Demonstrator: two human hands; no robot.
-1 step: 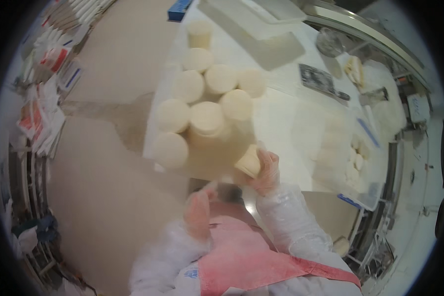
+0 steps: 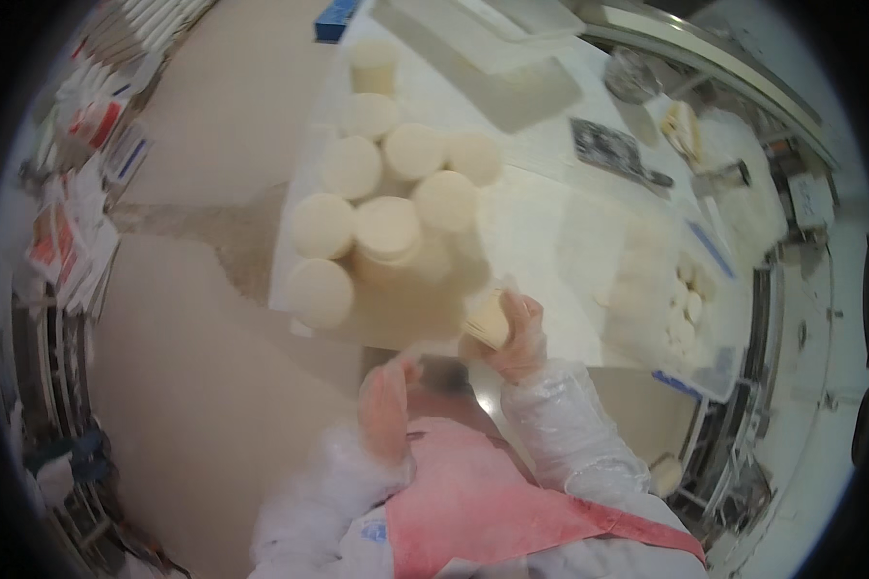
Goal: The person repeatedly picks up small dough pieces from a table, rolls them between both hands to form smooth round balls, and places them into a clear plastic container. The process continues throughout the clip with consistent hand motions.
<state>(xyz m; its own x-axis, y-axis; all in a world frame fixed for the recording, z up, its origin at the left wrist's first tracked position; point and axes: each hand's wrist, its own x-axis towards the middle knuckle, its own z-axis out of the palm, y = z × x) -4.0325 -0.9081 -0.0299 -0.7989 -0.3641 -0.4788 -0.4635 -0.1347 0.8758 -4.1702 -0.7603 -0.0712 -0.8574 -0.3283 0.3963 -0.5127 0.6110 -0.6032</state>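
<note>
Near the table's front edge, my gloved right hand [image 2: 519, 340] is wrapped round a short stack of thin round dough wrappers [image 2: 488, 321], tilted with its layered edge showing. My gloved left hand [image 2: 386, 407] is raised to the left of it, in front of the table edge and apart from the stack. Its fingers are curled together and slightly smeared; whether something thin is between them I cannot make out. Beyond both hands, several tall stacks of round wrappers [image 2: 386, 227] stand close together on the white table [image 2: 541, 232].
A clear plastic box [image 2: 637, 352] with small pale pieces sits at the right. Farther back lie a dark-bladed scraper [image 2: 606, 147], a clear bag [image 2: 631, 77] and a pale tray [image 2: 531, 92]. A blue box [image 2: 336, 19] is at the far left corner. White packages [image 2: 77, 232] fill a rack at left.
The view has shifted slightly, so the table and stacks appear a little farther left. The wrappers in my right hand sit more evenly together. My left hand has barely moved.
</note>
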